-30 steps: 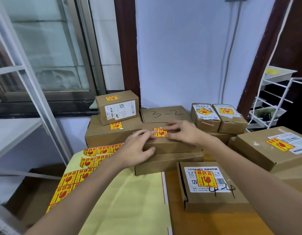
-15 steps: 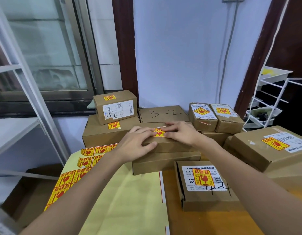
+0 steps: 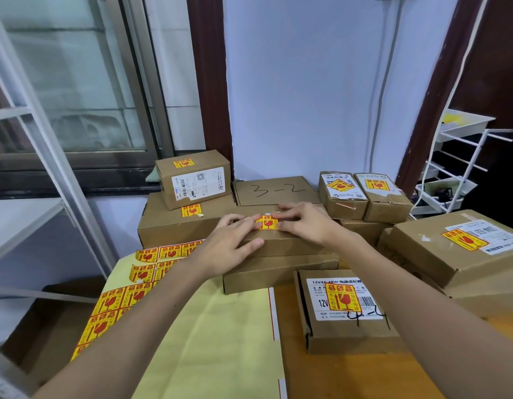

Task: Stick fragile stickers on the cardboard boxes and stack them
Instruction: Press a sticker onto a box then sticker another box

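A yellow and red fragile sticker [image 3: 267,222] lies on top of a flat cardboard box [image 3: 289,244], which rests on a second flat box [image 3: 278,273]. My left hand [image 3: 230,244] lies flat on the box's left end, fingers spread, fingertips at the sticker's left edge. My right hand [image 3: 302,221] presses the sticker's right edge with its fingertips. A yellow backing sheet [image 3: 209,335] holds several more stickers [image 3: 120,300] at its left edge.
Stickered boxes surround the stack: a small one [image 3: 193,180] on a large one [image 3: 174,228] at the left, a pair [image 3: 364,195] at the back right, a big one [image 3: 456,246] at the right, one marked 4-4 [image 3: 344,312] in front. A white rack [image 3: 456,168] stands at the right.
Both hands have stayed on the sticker. My left fingers have slid slightly along the box top towards the sticker's left edge; the view has shifted a little.
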